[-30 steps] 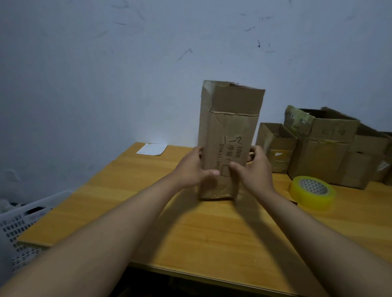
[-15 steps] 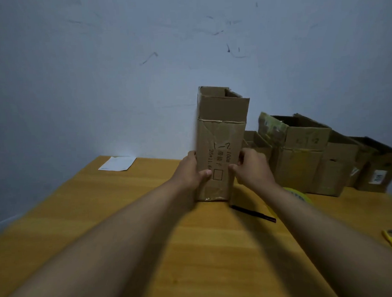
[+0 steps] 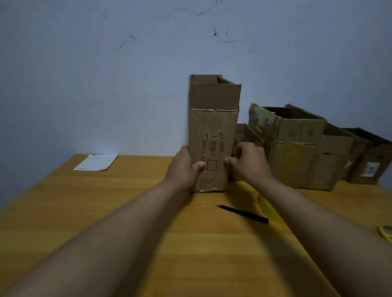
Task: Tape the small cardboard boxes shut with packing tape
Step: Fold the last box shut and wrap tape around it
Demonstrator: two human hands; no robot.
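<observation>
A tall narrow cardboard box (image 3: 214, 116) stands upright on the wooden table (image 3: 104, 218), its top flaps raised and open. My left hand (image 3: 183, 168) grips its lower left side, thumb on the printed front. My right hand (image 3: 249, 163) grips the lower right side, thumb curled onto the front. The yellow tape roll (image 3: 269, 209) lies just right of the box and is mostly hidden behind my right forearm.
Several open cardboard boxes (image 3: 301, 144) stand in a row along the wall at the right. A black pen-like tool (image 3: 243, 213) lies in front of the box. Yellow-handled scissors (image 3: 391, 234) sit at the right edge. A white paper (image 3: 95, 161) lies at the back left.
The view has shifted right and closer, so the basket at left dropped out and the scissors came in. Both hands keep holding the box upright at the same spot.
</observation>
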